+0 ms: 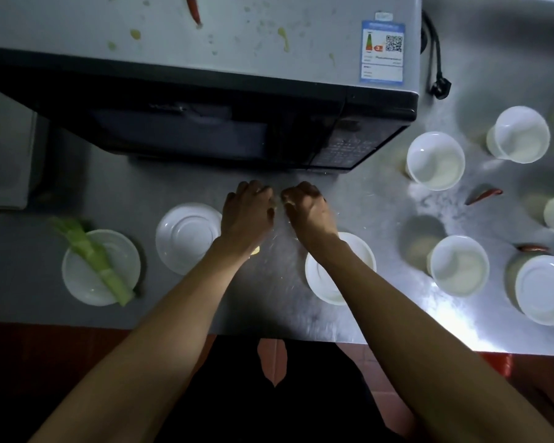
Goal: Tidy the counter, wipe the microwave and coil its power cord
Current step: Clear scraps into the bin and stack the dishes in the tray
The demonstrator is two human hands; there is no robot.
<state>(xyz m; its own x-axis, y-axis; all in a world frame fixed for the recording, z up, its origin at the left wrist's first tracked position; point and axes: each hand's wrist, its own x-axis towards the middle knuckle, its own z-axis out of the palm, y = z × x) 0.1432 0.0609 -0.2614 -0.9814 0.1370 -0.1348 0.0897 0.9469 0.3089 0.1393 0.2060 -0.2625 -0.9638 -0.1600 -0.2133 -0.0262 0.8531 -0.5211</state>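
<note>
A: How does the microwave (205, 75) look?
B: Grey top spattered green, a red chili (193, 9) on it; it stands at the table's (173, 308) back, black cord (435, 55) lying right.
A: And the hands?
B: Left hand (247, 215) and right hand (309, 212) curled, close together before it; whether they pinch anything, I cannot tell.

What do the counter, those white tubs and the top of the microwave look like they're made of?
The counter looks like brushed stainless steel: grey, with bright glare and soft reflections. The tubs look like thin, milky plastic, slightly see-through at the rims. The microwave top looks like painted sheet metal, matte pale grey, spattered with food, though the paint hides what lies beneath. Its front is glossy black, probably glass or plastic.
</note>
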